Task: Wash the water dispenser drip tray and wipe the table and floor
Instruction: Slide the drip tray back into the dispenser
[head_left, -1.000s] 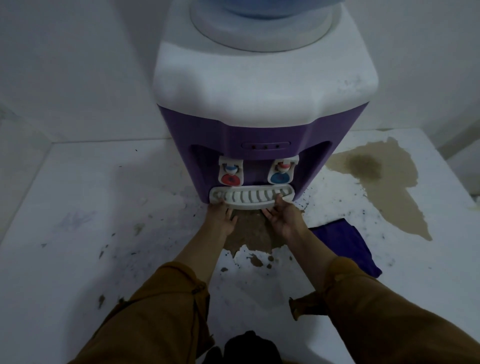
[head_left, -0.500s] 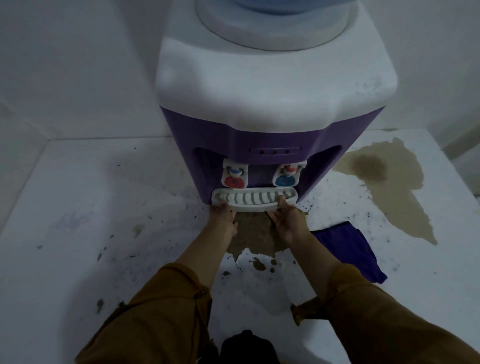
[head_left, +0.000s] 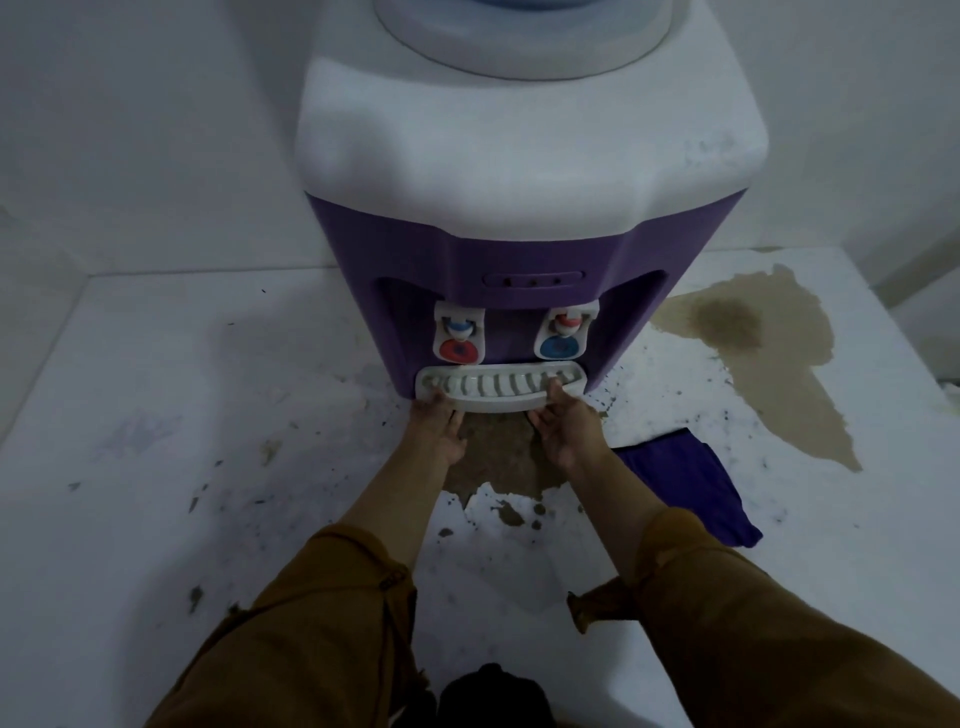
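Note:
A white slotted drip tray (head_left: 500, 391) sits at the foot of a purple and white water dispenser (head_left: 524, 208), under its red and blue taps. My left hand (head_left: 439, 428) grips the tray's left end, thumb on its rim. My right hand (head_left: 566, 428) holds the right end, thumb resting on the grille. The tray still sits in its slot. Below it, a brown puddle (head_left: 498, 457) spreads over the white table (head_left: 156, 415).
A folded purple cloth (head_left: 691, 493) lies to the right of my right forearm. A large brown stain (head_left: 769, 364) covers the table's right side, with dark specks and small smears scattered around. White walls close the back and left. The table's front edge is near my sleeves.
My view has moved closer to the dispenser. Both hands have stayed on the tray's ends, with the thumbs now set further onto its rim.

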